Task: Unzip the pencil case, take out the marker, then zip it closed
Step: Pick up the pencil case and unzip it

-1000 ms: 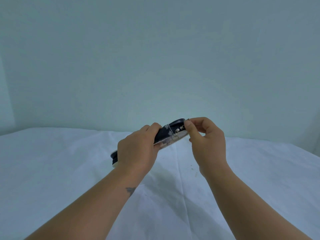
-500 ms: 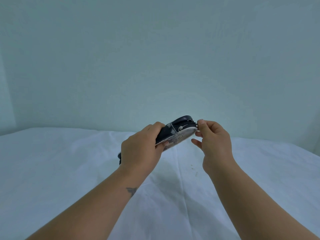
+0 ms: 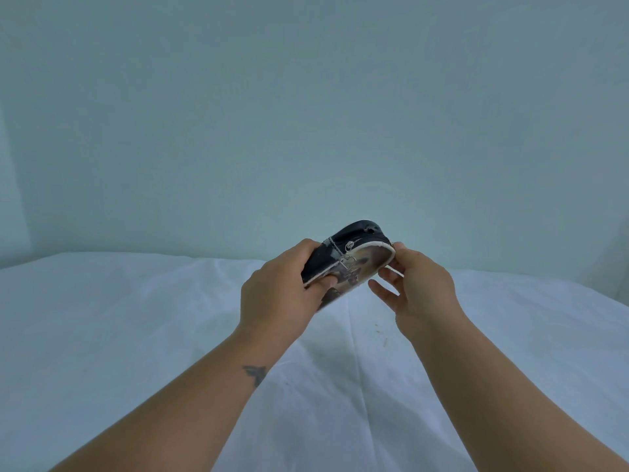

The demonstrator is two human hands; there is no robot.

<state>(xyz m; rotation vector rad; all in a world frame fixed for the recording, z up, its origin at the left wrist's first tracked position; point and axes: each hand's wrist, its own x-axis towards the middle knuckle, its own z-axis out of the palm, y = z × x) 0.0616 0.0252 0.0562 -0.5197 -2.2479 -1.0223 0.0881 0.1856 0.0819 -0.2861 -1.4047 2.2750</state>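
- Dark navy fabric forms the upper side of the pencil case (image 3: 354, 245); its lower face is pale with a blurred print and a white edge.
- The pencil case is held in the air above the white cloth (image 3: 136, 318), tilted, with its far end raised.
- A metal zipper pull (image 3: 348, 258) hangs at the side of the pencil case, near its middle.
- The left hand (image 3: 282, 294) wraps the near end of the pencil case, thumb on top, fingers closed underneath.
- The right hand (image 3: 418, 287) pinches the far edge of the pencil case between thumb and forefinger; its other fingers are spread loosely below.
- A pale wall (image 3: 306, 114) stands behind the pencil case.
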